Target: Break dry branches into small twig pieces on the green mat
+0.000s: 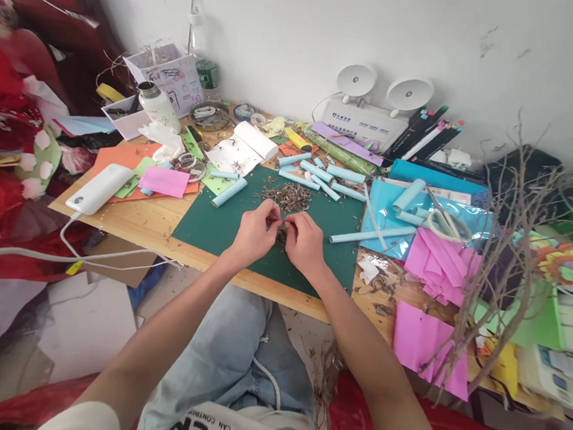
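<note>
My left hand (259,229) and my right hand (304,240) meet over the green cutting mat (332,262), fingertips pinched together. Between them is what looks like a thin dry twig, mostly hidden by the fingers. Just beyond lies a loose pile of short brown twig bits (288,195), and more bits show beneath my fingers. Several light-blue paper tubes (318,171) lie behind the pile. One tube (229,192) rests at the mat's left side, and a longer tube (372,234) crosses its right edge.
Scissors (449,224), pink paper (431,335) and upright bare branches (513,261) crowd the right. On the left are a white power bank (99,188) with a cable, a pink note (163,181) and a white bottle (158,105). An emergency light (367,122) stands against the wall.
</note>
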Motion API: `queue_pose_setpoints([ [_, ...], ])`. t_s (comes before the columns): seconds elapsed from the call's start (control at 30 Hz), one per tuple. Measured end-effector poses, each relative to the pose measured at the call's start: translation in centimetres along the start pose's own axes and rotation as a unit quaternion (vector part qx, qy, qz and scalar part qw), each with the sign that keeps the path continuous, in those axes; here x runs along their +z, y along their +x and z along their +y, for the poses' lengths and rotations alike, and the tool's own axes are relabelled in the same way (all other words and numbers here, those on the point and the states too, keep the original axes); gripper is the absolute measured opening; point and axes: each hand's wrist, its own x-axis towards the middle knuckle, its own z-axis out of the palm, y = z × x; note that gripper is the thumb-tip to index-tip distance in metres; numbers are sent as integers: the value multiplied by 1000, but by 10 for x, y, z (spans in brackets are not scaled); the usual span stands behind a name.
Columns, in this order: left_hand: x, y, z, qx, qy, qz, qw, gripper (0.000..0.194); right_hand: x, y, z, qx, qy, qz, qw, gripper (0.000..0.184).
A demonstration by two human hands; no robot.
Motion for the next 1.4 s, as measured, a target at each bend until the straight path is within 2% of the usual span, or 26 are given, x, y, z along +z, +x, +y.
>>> queue_pose_setpoints([
  [0.13,3,1,-6,-64,-145,-8,987,18,-1,4,2,113,141,-17,983,13],
  [0.23,2,4,-11,-90,-223,-8,971,25,-2,7,5,161,231,-30,959,14],
  [0.3,-1,5,-13,-104,-264,-4,959,27,-2,8,5,161,245,-10,956,15],
  [0.47,-8,7,-13,-144,-310,5,940,34,-4,7,-1,103,204,14,973,13],
  [0.6,-8,5,-14,-165,-293,-4,942,34,-5,5,-4,46,188,16,981,21],
  [0.77,-6,5,-21,-163,-239,-29,957,25,-1,4,4,-38,113,31,992,17],
  [0.97,-5,1,-22,-126,-174,-24,976,20,-1,1,10,-66,14,-10,998,24],
  [1.13,-1,-7,-11,-55,-55,4,997,6,-3,-2,3,-90,-86,-35,992,23],
  [1.23,1,-11,-4,-5,28,10,1000,9,-4,-2,-2,-79,-77,-24,994,20],
  [1.3,1,-13,-3,25,75,13,997,12,-6,0,-3,-43,-34,-3,999,16],
  [1.4,-2,-11,-6,33,58,35,997,10,-9,4,-1,18,50,14,998,13],
])
